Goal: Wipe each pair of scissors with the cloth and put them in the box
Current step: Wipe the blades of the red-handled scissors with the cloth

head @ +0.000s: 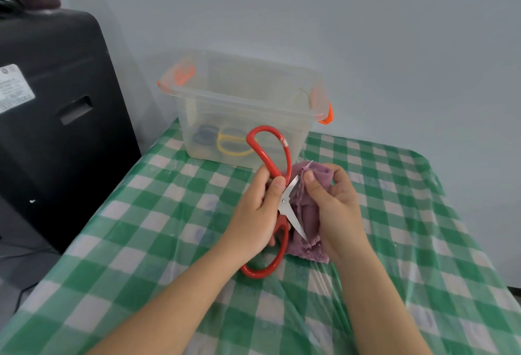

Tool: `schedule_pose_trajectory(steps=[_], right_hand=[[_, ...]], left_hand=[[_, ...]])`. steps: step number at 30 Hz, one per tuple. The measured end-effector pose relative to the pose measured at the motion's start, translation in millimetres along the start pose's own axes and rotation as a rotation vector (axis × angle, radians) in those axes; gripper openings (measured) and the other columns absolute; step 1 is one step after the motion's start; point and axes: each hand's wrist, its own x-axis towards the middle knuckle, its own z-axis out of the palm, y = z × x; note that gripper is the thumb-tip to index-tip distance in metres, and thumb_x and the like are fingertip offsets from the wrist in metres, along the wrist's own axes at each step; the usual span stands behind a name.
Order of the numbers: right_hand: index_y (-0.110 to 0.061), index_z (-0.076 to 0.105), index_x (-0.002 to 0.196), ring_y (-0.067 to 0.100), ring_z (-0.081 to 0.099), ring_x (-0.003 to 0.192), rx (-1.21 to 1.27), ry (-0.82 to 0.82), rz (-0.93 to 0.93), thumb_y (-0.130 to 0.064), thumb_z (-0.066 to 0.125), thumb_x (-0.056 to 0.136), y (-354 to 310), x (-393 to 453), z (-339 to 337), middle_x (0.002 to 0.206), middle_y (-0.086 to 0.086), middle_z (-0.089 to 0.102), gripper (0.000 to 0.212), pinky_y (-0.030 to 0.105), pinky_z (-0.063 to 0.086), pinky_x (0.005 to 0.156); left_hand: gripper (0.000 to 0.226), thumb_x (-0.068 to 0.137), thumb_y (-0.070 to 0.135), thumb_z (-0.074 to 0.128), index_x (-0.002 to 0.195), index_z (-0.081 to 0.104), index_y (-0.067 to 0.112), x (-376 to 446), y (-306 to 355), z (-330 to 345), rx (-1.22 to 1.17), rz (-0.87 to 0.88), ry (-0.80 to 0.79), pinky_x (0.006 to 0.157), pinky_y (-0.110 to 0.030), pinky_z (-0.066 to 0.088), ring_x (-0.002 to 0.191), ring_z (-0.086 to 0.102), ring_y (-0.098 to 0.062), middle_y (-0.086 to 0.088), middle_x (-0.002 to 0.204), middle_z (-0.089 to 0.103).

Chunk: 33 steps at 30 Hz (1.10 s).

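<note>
Head view, left hand [255, 208] gripping red scissors [277, 182] by the pivot, blades spread, right hand [334, 205] pinching purple cloth [306, 223] around upper blade, box [242, 106] beyond fingertips

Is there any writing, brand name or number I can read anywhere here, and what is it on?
Nothing can be read in this view.
White label on the black appliance at the left: lines of print and a round mark, too small and blurred to read.
Red scissors, purple cloth, clear box: no writing visible.
</note>
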Motion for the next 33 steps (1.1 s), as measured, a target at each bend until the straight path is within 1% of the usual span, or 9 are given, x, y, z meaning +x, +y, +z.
schedule_pose_trajectory(steps=[3, 5, 11, 14, 17, 20, 22, 26, 33], right_hand=[[-0.009, 0.060, 0.093, 0.014, 0.066, 0.079, 0.133, 0.011, 0.053, -0.023, 0.059, 0.084, -1.5, 3.5, -2.9, 0.084, 0.005, 0.070, 0.017, 0.023, 0.055, 0.075], [-0.005, 0.061, 0.097, 0.019, 0.063, 0.092, 0.196, -0.007, 0.084, -0.027, 0.054, 0.086, -2.9, 4.3, -4.6, 0.095, 0.012, 0.067, 0.025, 0.029, 0.051, 0.088], [0.008, 0.058, 0.119, 0.030, 0.061, 0.103, 0.203, -0.151, 0.126, -0.020, 0.057, 0.088, -6.3, 2.7, -3.3, 0.122, 0.030, 0.060, 0.042, 0.043, 0.048, 0.098], [0.001, 0.063, 0.103, 0.033, 0.056, 0.107, 0.163, -0.101, 0.107, -0.018, 0.053, 0.078, -5.5, 3.6, -5.3, 0.132, 0.030, 0.053, 0.033, 0.054, 0.039, 0.105], [-0.009, 0.072, 0.081, 0.022, 0.061, 0.092, 0.148, -0.092, 0.046, -0.019, 0.052, 0.082, -6.4, 2.3, -6.1, 0.102, 0.018, 0.067, 0.022, 0.039, 0.051, 0.087], [-0.010, 0.069, 0.070, 0.012, 0.060, 0.069, 0.094, -0.061, -0.029, -0.010, 0.056, 0.087, -5.1, 3.3, -7.0, 0.072, 0.004, 0.065, 0.022, 0.024, 0.050, 0.066], [-0.010, 0.064, 0.080, 0.017, 0.065, 0.075, 0.031, -0.087, -0.051, -0.011, 0.063, 0.078, -1.8, 3.7, -6.7, 0.081, 0.008, 0.069, 0.003, 0.027, 0.054, 0.070], [-0.014, 0.054, 0.095, 0.026, 0.070, 0.094, -0.038, -0.084, -0.067, -0.010, 0.081, 0.072, 2.9, 1.0, -2.6, 0.106, 0.018, 0.070, 0.036, 0.033, 0.057, 0.084], [-0.015, 0.049, 0.090, 0.019, 0.069, 0.067, 0.042, 0.046, -0.057, -0.002, 0.058, 0.091, -0.6, 0.0, 2.7, 0.077, 0.010, 0.073, 0.016, 0.029, 0.058, 0.063]], left_hand=[[0.014, 0.102, 0.036, 0.035, 0.100, 0.049, 0.035, -0.4, 3.9, -3.2, -0.083, -0.029, 0.018, 0.035, -0.025, 0.037, 0.046, 0.050, -0.022, -0.007, 0.066, 0.049], [0.015, 0.103, 0.035, 0.035, 0.099, 0.049, 0.032, -0.4, 5.1, -4.8, -0.108, -0.052, 0.030, 0.035, -0.025, 0.038, 0.046, 0.054, -0.014, -0.002, 0.063, 0.052], [0.017, 0.103, 0.035, 0.034, 0.100, 0.050, 0.029, -1.2, 5.6, -4.4, -0.125, -0.075, 0.037, 0.036, -0.025, 0.040, 0.056, 0.058, -0.027, -0.008, 0.070, 0.058], [0.017, 0.103, 0.036, 0.034, 0.099, 0.049, 0.027, -0.8, 5.1, -4.5, -0.120, -0.074, 0.033, 0.036, -0.024, 0.040, 0.050, 0.056, -0.018, -0.011, 0.074, 0.056], [0.018, 0.103, 0.035, 0.034, 0.100, 0.049, 0.025, -0.7, 5.8, -3.9, -0.118, -0.069, 0.036, 0.035, -0.024, 0.040, 0.052, 0.055, -0.023, -0.013, 0.074, 0.057], [0.017, 0.103, 0.035, 0.035, 0.100, 0.049, 0.027, -0.6, 7.8, -3.6, -0.115, -0.068, 0.038, 0.035, -0.024, 0.040, 0.053, 0.055, -0.024, -0.014, 0.075, 0.057], [0.016, 0.103, 0.035, 0.035, 0.099, 0.050, 0.031, -1.3, 8.0, -2.6, -0.105, -0.050, 0.042, 0.035, -0.024, 0.039, 0.053, 0.053, -0.029, -0.013, 0.075, 0.057], [0.016, 0.103, 0.035, 0.035, 0.101, 0.051, 0.036, -1.8, 3.5, -0.7, -0.035, -0.005, 0.051, 0.035, -0.025, 0.038, 0.045, 0.047, -0.020, -0.001, 0.068, 0.053], [0.015, 0.103, 0.035, 0.035, 0.102, 0.049, 0.036, -0.6, -4.5, 1.7, 0.132, 0.074, -0.005, 0.047, -0.022, 0.034, 0.043, 0.042, -0.002, 0.018, 0.055, 0.047]])
